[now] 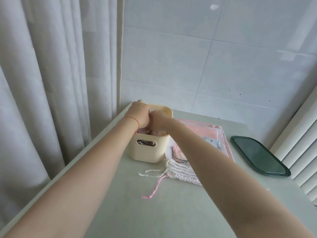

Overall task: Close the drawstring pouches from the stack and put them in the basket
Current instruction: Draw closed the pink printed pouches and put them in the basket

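Note:
A cream plastic basket (147,150) with a handle slot stands at the table's far left. Pink pouches (151,132) fill it to the rim. My left hand (139,114) and my right hand (158,121) meet over its opening. Their fingers curl down onto a pouch at the top and are mostly hidden. To the right of the basket lies the stack of flat pouches (205,129), pink and white. A white ribbed pouch (181,170) lies nearest me, its white and pink cords (154,184) trailing over the table.
A dark green oval tray (257,155) lies at the right, near the blinds. A white curtain hangs along the table's left edge and a tiled wall stands behind. The pale table (154,217) stretches bare toward me.

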